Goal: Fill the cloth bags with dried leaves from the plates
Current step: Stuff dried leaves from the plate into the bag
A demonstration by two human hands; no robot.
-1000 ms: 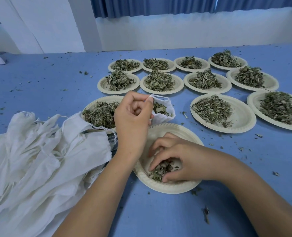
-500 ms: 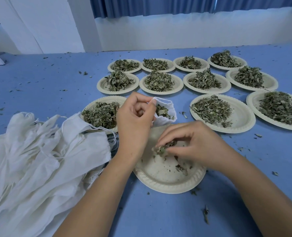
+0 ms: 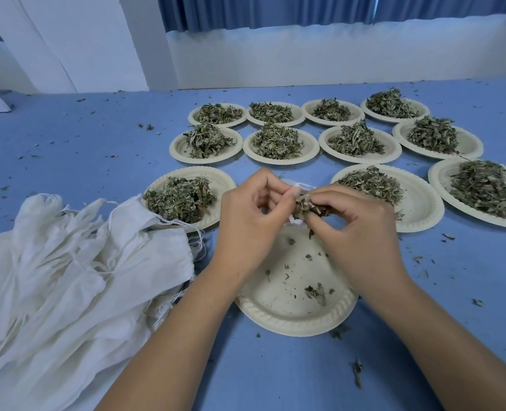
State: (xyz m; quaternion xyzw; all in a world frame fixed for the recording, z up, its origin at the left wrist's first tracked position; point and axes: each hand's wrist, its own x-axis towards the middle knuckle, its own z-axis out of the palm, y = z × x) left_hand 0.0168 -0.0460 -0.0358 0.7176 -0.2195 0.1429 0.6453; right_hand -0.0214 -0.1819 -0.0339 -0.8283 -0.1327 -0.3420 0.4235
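My left hand (image 3: 253,215) pinches the rim of a small white cloth bag (image 3: 303,186), most of it hidden behind both hands. My right hand (image 3: 351,221) pinches a clump of dried leaves (image 3: 305,204) right at the bag's mouth, its fingertips close to my left thumb. Below the hands lies a near plate (image 3: 278,318) with only a few leaf scraps left on it. A pile of flat white cloth bags (image 3: 68,277) with drawstrings lies at the left.
Several paper plates heaped with dried leaves stand on the blue table: one at the left (image 3: 186,197), one at the right (image 3: 394,197), one at the far right (image 3: 489,191), and two rows behind. Leaf crumbs are scattered over the table. A white wall rises behind.
My right hand lifted the clump of leaves off the near plate up to the bag's mouth. The left hand kept hold of the bag, which is now mostly hidden.
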